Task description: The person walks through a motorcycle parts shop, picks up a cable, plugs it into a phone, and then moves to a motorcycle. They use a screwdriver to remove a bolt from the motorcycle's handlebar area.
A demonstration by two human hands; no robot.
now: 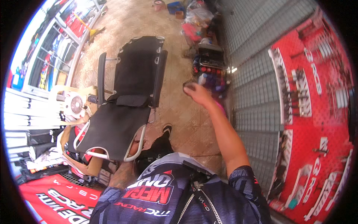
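Observation:
A black folding lounge chair [112,128] with a white tube frame and dark armrests stands in front of me, to the left. My left hand [135,148] is at its near right corner, right by the bent white tube. Chair frame and fabric hide most of those fingers, so their grip does not show. My right arm reaches forward over the floor on the chair's right side. In my right hand [194,93], the curled fingers hold a small dark object [188,86], its kind blurred.
Left of the chair are a white fan [75,104], a cardboard box [69,143] and a glass display case [50,56]. On the right, mixed goods [210,65] line a grey shutter [251,74]. Red display panels [320,123] stand beyond it. My shoe [167,129] is near the chair.

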